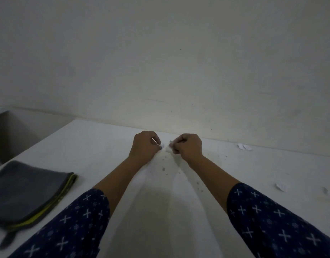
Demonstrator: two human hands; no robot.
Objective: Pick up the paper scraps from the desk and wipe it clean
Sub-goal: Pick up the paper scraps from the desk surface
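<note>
Left hand [145, 146], right hand [188, 146] — each grip pinched a torn white scrap [170, 144]; matte table [104, 146]; folded grey cloth [30, 192] at left edge.

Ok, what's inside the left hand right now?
A white paper scrap pokes out of the left hand, which is curled round it. Whether more paper lies in the palm cannot be seen, because the hand covers it.

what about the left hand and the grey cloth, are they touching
Apart. The head view shows the left hand up the desk pinching a paper scrap, with bare desk plainly between it and the grey cloth.
</note>
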